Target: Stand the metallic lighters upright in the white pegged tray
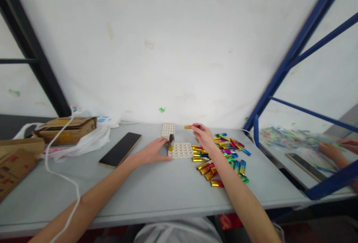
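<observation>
A white tray with rows of round holes [183, 150] lies on the grey table, with a few lighters [171, 143] upright at its left end. My left hand [153, 151] rests at that end, thumb and fingers apart around the lighters. Above the tray's right side, my right hand [203, 135] pinches a gold lighter [188, 127], which points left. Under and beside my right forearm spreads a pile of shiny coloured lighters [207, 168]. Behind the tray sits a second white holed tray [168, 128].
A black phone [121, 149] lies left of my left hand. Cardboard boxes [67, 129], a plastic bag [95, 138] and a white cable [63, 174] are farther left. Blue metal bars [279, 71] stand at right; beyond them are another person's hands [332, 152] and another phone [305, 166].
</observation>
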Available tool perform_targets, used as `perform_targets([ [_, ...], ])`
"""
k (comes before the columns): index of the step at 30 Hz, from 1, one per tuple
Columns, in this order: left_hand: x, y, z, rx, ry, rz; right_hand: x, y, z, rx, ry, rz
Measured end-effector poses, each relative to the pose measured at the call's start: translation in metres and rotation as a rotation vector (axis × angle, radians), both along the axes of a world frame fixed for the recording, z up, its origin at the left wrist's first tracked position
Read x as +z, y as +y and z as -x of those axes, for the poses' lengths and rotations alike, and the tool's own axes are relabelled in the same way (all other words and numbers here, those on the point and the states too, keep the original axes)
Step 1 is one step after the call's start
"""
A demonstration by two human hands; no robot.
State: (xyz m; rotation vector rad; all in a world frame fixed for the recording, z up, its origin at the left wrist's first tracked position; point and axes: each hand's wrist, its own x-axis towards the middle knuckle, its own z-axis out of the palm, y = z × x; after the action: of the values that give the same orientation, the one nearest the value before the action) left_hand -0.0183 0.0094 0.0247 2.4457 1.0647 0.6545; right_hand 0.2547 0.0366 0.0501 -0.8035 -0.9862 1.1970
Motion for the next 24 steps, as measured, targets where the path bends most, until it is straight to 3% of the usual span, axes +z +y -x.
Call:
perform_targets([
  [6, -0.001, 0.0, 0.001, 0.005, 0.018, -0.006, -0.004, -0.01, 0.007, 0.049, -0.03, -0.005],
  [14, -0.002, 0.001, 0.0, -0.007, 0.012, -0.017, 0.012, -0.034, 0.028, 0.153, -0.188, -0.063],
  [18, -0.001, 0.0, 0.0, -0.013, 0.007, -0.02, 0.009, -0.039, 0.033, 0.016, -0.359, -0.031],
  [21, -0.002, 0.0, 0.0, -0.016, 0.0, -0.022, 0.001, -0.039, 0.035, -0.151, -0.573, -0.101],
  [24, -0.003, 0.001, 0.0, -0.01, -0.003, -0.021, -0.007, -0.038, 0.037, -0.218, -0.7, -0.125],
])
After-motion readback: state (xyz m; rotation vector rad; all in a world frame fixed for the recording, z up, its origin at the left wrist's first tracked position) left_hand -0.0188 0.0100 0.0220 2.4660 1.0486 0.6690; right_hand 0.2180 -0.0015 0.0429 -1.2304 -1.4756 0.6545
